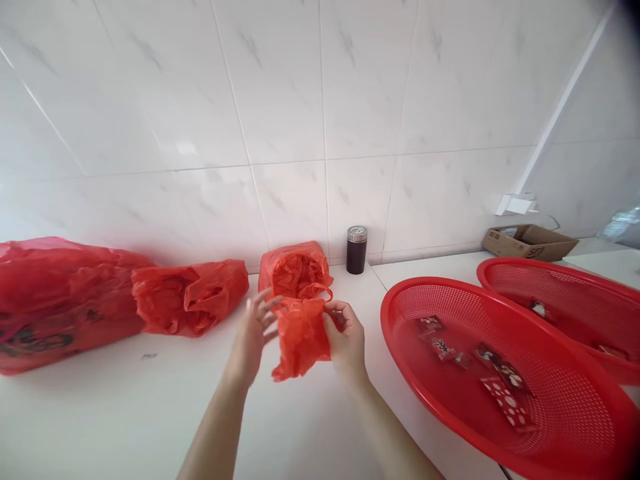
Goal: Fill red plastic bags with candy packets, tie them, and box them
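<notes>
Red basket (575, 407) sits closest, low at four o'clock, packets (505, 403) inside; and at six, just below centre, the right hand (350, 340) pinches a crumpled bag (303, 337)! Left hand (253, 333), fingers spread wide, is at the bag's nine o'clock, contact unclear; another red bundle (295, 267) lies at its twelve.

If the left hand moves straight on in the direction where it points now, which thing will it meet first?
Probably the crumpled red plastic bag held in the right hand. The left hand points toward its left side; depth is unclear, so the fingertips may be touching it.
</notes>
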Tool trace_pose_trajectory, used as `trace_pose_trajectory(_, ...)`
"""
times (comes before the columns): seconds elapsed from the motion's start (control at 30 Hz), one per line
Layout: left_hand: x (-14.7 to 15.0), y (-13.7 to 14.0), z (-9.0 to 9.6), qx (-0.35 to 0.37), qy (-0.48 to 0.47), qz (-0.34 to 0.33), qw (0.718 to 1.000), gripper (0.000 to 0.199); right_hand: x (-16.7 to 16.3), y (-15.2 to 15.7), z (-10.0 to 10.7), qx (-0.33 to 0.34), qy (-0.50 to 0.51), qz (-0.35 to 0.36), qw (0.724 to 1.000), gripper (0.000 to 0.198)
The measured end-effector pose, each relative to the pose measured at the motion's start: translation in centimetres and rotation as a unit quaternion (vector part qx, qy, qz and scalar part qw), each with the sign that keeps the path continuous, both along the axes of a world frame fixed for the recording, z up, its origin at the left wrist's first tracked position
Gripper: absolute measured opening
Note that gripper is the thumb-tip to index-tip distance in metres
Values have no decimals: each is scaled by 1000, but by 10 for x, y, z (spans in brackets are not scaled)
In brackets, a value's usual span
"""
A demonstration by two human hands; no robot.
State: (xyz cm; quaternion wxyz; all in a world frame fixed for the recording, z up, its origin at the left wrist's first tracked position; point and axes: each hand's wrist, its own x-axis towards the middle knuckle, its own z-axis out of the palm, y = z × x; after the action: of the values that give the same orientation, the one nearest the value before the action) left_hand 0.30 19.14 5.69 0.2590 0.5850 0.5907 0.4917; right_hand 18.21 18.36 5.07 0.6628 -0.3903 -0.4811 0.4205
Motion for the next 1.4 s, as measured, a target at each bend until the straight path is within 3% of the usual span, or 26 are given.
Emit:
trace_pose_trajectory(0.07,18,-43,-12,17,-104,-121,987,73,-3,-5,-6,-25,10,4,1000,16)
trace_pose_trajectory(0.13,39,-76,-26,24,-124,-172,977,87,-8,-13,-10,-25,10,31,999,16)
trace_pose_trajectory(0.17,48,-86,-31,15,-125,-167,978,92,-11,-17,-11,-24,10,50,998,16)
trace_pose_trajectory(0.23,57,-96,-36,-21,-151,-122,981,76,-14,-26,-13,-32,8,82,996,16)
trace_pose_trajectory(0.3,52,-97,-36,-61,-206,-57,975,48,-13,-31,-16,-51,9,90,995,17)
trace_pose_trajectory(0.33,45,-97,-35,-81,-236,-24,968,43,-10,-32,-18,-60,14,89,994,19)
trace_pose_trajectory(0.53,-20,-124,-42,-111,-440,101,885,50,20,-31,-28,-156,105,109,976,34)
trace_pose_trajectory(0.67,-50,-145,-60,-122,-488,140,853,41,29,-35,-39,-206,151,122,959,40)
trace_pose_trajectory(0.77,-52,-154,-65,-106,-449,206,863,37,35,-38,-44,-247,163,116,948,41)
trace_pose_trajectory(0.87,-19,-162,-63,29,-261,289,920,38,36,-42,-40,-262,173,133,940,38)
trace_pose_trajectory(0.97,41,-166,-70,131,3,217,967,45,29,-53,-26,-260,186,168,933,34)
trace_pose_trajectory(1.03,70,-165,-84,101,93,180,974,57,25,-63,-15,-249,175,205,930,33)
trace_pose_trajectory(1.1,74,-163,-99,42,108,149,982,58,29,-73,-5,-220,107,250,937,32)
trace_pose_trajectory(1.2,35,-168,-107,-32,67,75,994,52,53,-81,0,-146,-128,292,937,26)
trace_pose_trajectory(1.3,-10,-183,-90,-139,26,1,990,42,80,-84,-6,-121,-370,303,870,21)
trace_pose_trajectory(1.4,-20,-199,-61,-185,-69,-38,980,24,87,-84,-16,-134,-503,262,813,30)
